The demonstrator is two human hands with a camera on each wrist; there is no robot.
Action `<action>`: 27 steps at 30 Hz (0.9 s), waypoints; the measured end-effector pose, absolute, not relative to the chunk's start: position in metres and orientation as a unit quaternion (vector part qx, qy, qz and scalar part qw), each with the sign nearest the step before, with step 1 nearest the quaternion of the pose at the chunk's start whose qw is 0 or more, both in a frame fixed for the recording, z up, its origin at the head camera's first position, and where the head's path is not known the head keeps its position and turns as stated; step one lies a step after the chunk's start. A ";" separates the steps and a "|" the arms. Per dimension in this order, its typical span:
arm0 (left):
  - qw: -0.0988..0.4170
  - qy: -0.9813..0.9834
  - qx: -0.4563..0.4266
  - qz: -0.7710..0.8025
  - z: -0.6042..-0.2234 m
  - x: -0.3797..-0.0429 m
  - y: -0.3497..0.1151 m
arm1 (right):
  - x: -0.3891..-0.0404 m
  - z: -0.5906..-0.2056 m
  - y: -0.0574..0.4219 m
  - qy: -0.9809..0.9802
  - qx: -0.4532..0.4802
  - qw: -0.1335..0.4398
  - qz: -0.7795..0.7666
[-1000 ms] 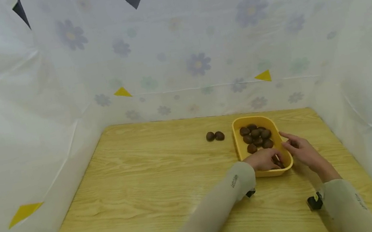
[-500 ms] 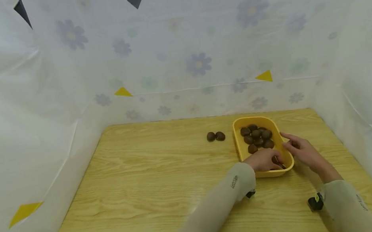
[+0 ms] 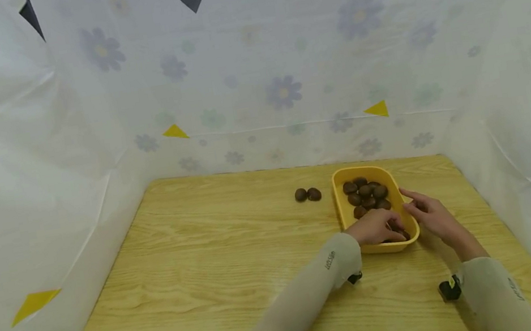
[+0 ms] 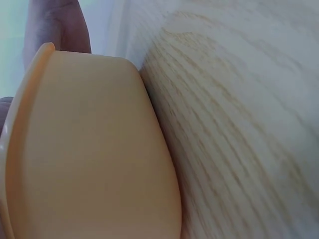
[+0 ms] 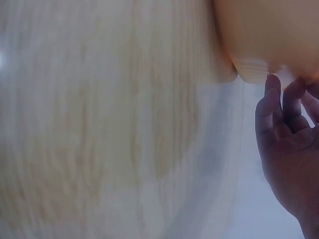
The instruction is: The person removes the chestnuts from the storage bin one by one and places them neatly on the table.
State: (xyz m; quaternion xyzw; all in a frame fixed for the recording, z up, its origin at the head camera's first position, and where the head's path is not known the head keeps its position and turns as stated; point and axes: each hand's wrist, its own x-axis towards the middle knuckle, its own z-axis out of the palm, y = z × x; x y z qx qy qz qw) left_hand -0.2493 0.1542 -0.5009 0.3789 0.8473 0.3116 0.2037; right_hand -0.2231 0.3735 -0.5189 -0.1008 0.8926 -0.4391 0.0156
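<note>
A yellow plastic tray [image 3: 347,221] with rounded corners holds several brown chestnuts [image 3: 365,190], most of them toward its far half. My left hand [image 3: 375,227] reaches over the near left rim into the tray, its fingers and thumb curled down onto a chestnut [image 3: 406,235] at the near end; the fingers partly hide it. At the tray's right side, my right hand [image 3: 436,218] rests its fingertips and thumb against the rim and outer wall. In the right wrist view, fingers [image 5: 269,97] reach up to the tray's wall [image 5: 269,35].
Two more chestnuts [image 3: 307,194] lie side by side on the wood-grain table [image 3: 218,264], left of the tray. A white flowered sheet [image 3: 242,77] hangs behind the table, with pale plastic sheeting [image 3: 8,198] along the sides.
My left hand has shifted slightly back and left inside the tray, and its fingers have changed position over the near chestnuts. The right hand, the tray and the two loose chestnuts stay put.
</note>
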 end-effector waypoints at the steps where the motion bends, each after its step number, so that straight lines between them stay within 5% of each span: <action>1: 0.204 0.845 0.379 0.317 -0.501 -0.249 0.154 | -0.223 -0.519 0.373 0.892 -0.101 0.015 -0.440; 27: 0.123 0.821 0.383 0.405 -0.455 -0.264 0.109 | -0.220 -0.518 0.375 0.888 -0.092 0.009 -0.450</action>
